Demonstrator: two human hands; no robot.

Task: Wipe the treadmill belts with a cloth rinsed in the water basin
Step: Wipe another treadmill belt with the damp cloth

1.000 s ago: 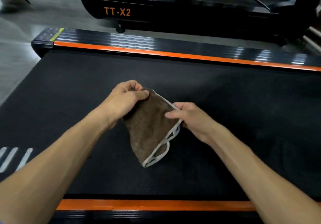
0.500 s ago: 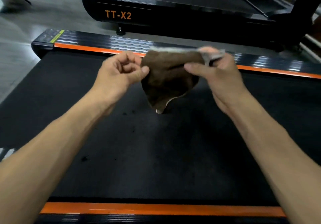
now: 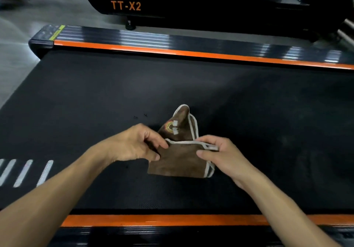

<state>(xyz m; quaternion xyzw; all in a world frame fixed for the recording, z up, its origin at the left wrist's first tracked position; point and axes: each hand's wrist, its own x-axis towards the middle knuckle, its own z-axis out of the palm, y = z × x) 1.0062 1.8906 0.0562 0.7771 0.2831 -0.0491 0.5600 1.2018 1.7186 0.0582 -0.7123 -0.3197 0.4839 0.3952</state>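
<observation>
Hands meet over a black treadmill belt (image 3: 95,97), each pinching one end of a brown cloth (image 3: 178,160) with pale piping. The left hand (image 3: 134,145) grips the cloth's left edge between thumb and curled fingers; the right hand (image 3: 222,155) pinches the right corner the same way. A folded flap bearing a small embroidered emblem stands up just beyond the knuckles. A few dark specks (image 3: 140,116) lie on the belt just past the left hand. Orange side rails (image 3: 172,52) frame the belt ahead of and behind the hands. Farther ahead, across a strip of grey floor (image 3: 57,7), stands a second treadmill (image 3: 191,3) lettered TT-X2. White stripes (image 3: 24,173) mark the belt left of the left forearm.
</observation>
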